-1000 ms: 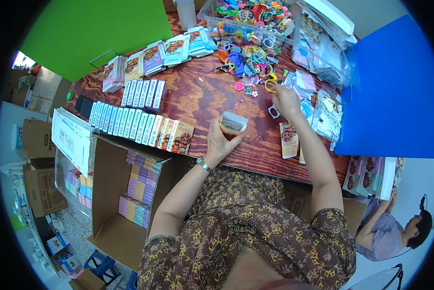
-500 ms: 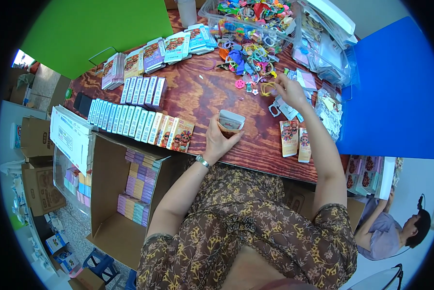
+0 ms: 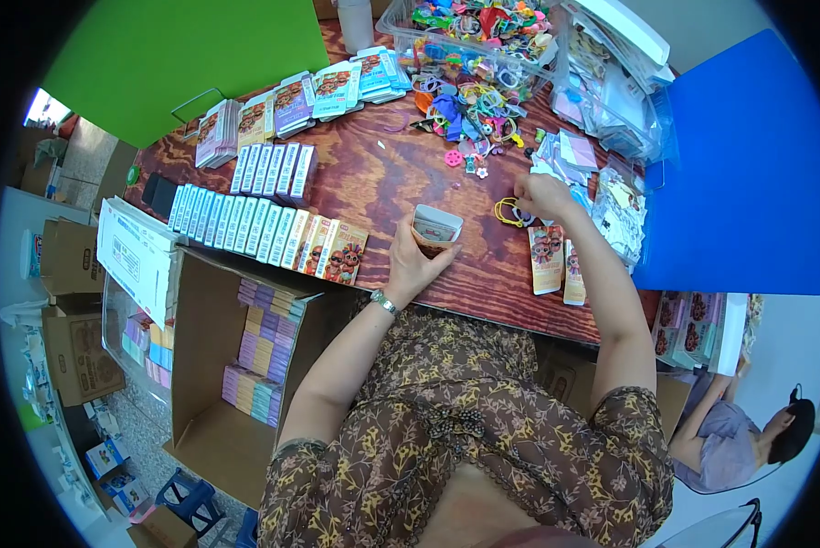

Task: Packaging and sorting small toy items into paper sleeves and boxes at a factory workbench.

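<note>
My left hand [image 3: 413,263] is closed around a small, open-topped carton [image 3: 438,221], held upright near the table's front edge, with pale contents showing inside. My right hand [image 3: 547,195] pinches a yellow looped hair tie [image 3: 505,216], which hangs from the fingertips to the right of the carton. Under and beside my right wrist lie pale cut-out card pieces [image 3: 556,164]. Two orange printed flat packs lie nearer to me, one in full view [image 3: 547,259] and another [image 3: 574,275] partly under my right forearm.
Rows of filled small cartons [image 3: 245,224] stand at left, with stacks of flat cartons [image 3: 293,102] behind. Colourful hair ties and trinkets [image 3: 472,114] spill before a clear bin [image 3: 519,68]. A blue panel [image 3: 748,173] borders the right; a cardboard box [image 3: 200,365] sits below left.
My right hand has moved toward me, bringing the yellow hair tie away from the trinket pile. My left hand and the carton have stayed nearly still.
</note>
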